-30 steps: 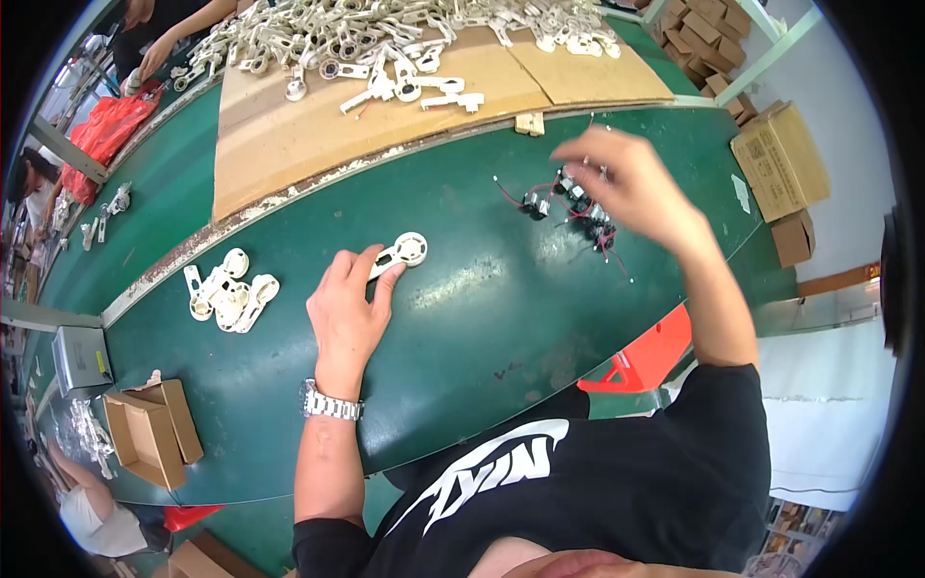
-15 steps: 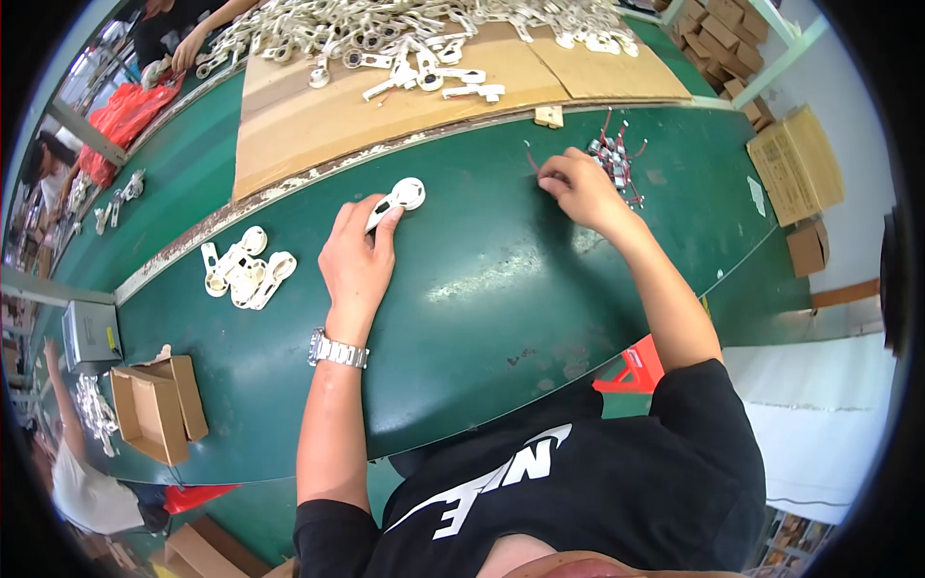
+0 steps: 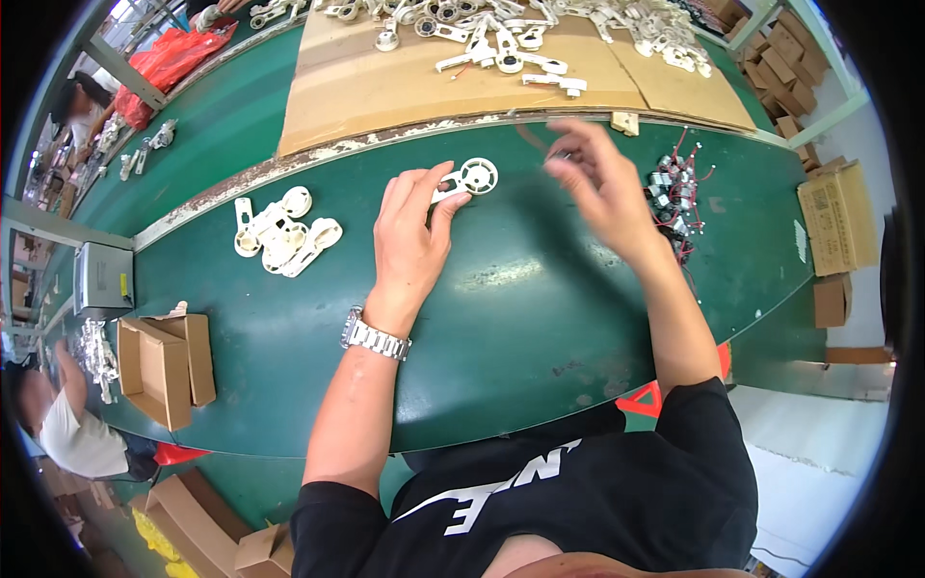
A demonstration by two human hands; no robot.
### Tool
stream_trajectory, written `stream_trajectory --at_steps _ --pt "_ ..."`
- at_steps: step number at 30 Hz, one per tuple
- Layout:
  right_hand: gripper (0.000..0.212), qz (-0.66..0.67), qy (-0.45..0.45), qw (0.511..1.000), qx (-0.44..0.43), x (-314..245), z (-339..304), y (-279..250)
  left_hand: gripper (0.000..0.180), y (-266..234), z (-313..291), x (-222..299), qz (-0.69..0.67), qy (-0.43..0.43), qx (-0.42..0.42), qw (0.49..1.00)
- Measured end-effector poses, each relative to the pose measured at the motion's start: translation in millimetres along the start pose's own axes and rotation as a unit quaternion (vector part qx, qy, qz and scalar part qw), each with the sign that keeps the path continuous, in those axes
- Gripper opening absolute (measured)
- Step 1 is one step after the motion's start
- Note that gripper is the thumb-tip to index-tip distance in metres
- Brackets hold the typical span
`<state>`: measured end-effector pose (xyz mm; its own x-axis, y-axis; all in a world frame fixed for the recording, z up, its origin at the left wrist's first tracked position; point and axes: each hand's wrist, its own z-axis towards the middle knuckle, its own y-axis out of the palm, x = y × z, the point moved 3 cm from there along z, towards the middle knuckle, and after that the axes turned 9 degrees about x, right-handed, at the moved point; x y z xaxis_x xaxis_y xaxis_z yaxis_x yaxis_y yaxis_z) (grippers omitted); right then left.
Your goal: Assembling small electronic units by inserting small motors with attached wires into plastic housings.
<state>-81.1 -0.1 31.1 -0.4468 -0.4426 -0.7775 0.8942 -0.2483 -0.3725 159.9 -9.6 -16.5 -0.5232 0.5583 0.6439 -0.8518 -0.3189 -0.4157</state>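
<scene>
My left hand [image 3: 412, 236] pinches a white plastic housing [image 3: 479, 176] by its narrow stem, the round, spoked end facing up and away from the fingers. To its right, my right hand [image 3: 605, 193] is raised above the table, fingers curled around a small wired motor [image 3: 563, 154]. Most of that motor is hidden, and a thin wire trails blurred to its left. Beyond the right hand lies a pile of small silver motors [image 3: 674, 193] with red and black wires. Several similar white housings [image 3: 284, 236] lie in a group left of my left hand.
A cardboard sheet [image 3: 337, 106] at the far side bears a large heap of white parts [image 3: 511, 53]. Open cardboard boxes [image 3: 154, 376] sit at the left, near a grey metal box [image 3: 104, 279]. Other people work at the left. A tan carton [image 3: 833, 222] stands at the right.
My right hand has lifted away from the motor pile, bringing a motor with it. The left hand's housing now shows its spoked round face. The whole view has shifted slightly.
</scene>
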Motion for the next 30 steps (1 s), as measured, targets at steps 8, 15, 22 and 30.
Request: stream_trajectory --at_steps 8,15,22,30 --pt "0.017 0.025 -0.054 0.997 -0.043 -6 -22 9 0.029 3 3 0 -0.043 -0.02 -0.037 0.998" --pt "0.014 0.086 0.04 0.989 -0.117 6 -23 7 0.028 3 3 1 -0.033 0.007 -0.065 0.997" --pt "0.013 0.051 0.029 0.994 -0.091 2 -22 2 0.029 3 2 5 -0.035 0.037 -0.048 0.998" --pt "0.017 0.025 0.046 0.989 -0.137 -4 -23 -1 0.03 3 2 8 -0.022 0.059 -0.047 0.997"
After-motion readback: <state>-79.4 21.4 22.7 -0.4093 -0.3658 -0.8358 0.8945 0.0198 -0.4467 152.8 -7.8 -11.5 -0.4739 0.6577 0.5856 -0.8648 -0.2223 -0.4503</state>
